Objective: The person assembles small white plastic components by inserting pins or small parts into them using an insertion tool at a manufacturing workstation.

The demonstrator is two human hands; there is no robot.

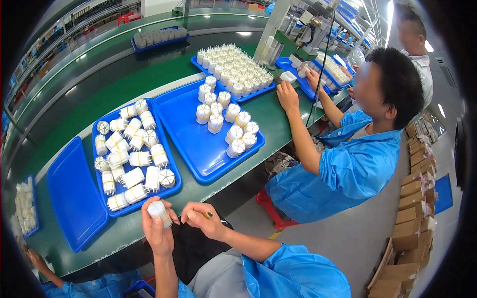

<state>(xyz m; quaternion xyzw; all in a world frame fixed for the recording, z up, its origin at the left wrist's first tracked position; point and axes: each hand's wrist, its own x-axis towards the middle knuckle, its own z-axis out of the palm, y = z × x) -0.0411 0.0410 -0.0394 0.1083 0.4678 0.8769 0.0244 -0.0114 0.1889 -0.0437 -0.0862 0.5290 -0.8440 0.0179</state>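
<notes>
My left hand (158, 229) was closed around a small white plastic cylinder part with yellow bands (159, 212), and it held this part upright just over the near edge of the green workbench (124, 233). My right hand (201, 221) was pinched shut on a thin dark tool with a yellow tip (207, 215), very near the part. Just behind my hands lay a blue plastic tray full of similar white parts (171, 191), and free bench showed between the trays.

Glossy blue plastic tray (198, 144) at twelve o'clock; smooth white plastic part (159, 211) in the left hand (158, 231); matt green bench (278, 124); brown cardboard boxes (412, 208) at three o'clock.
</notes>
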